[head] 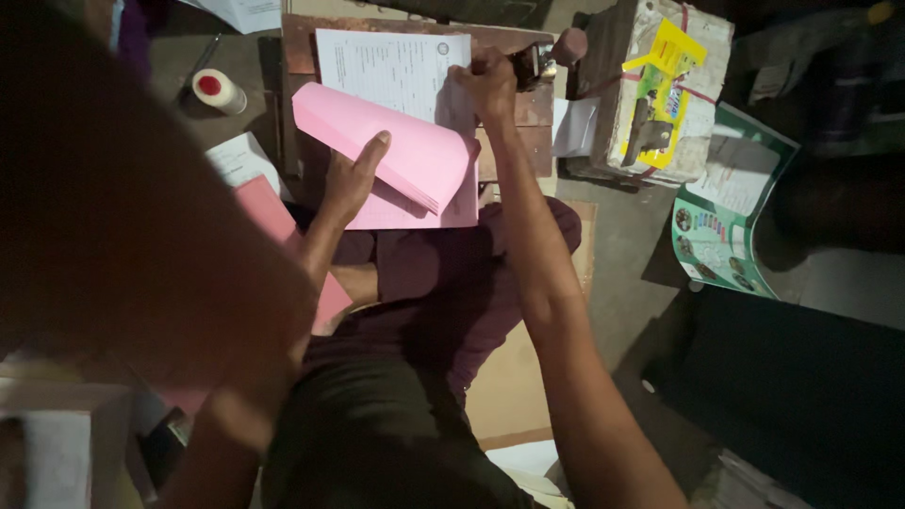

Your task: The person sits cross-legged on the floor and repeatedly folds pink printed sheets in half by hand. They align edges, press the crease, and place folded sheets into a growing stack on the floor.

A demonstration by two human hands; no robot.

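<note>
1. Seated cross-legged on a floor, dark purple trousers (pixel 443 283) filling the frame's centre, closest to the lens.
2. Left hand (pixel 351 179) pressed flat, fingers spread, thumb up at 12 o'clock, pinning back a curled stack of pink paper sheets (pixel 396 151); folded over, apparently to expose the page beneath.
3. Right hand (pixel 487 87) clenched at 1 o'clock around a small dark object (pixel 524 66), hard to identify, bearing down at the corner of a white printed form (pixel 391 66).
4. Form and pink stack resting on a low brown wooden board (pixel 533 108), serving as a desk.
5. White roll with red centre (pixel 218 90) at 10 o'clock; yellow-labelled tied bundle (pixel 660 90) at 2 o'clock; green leaflet (pixel 731 212) at 3 o'clock, all within reach.
</note>
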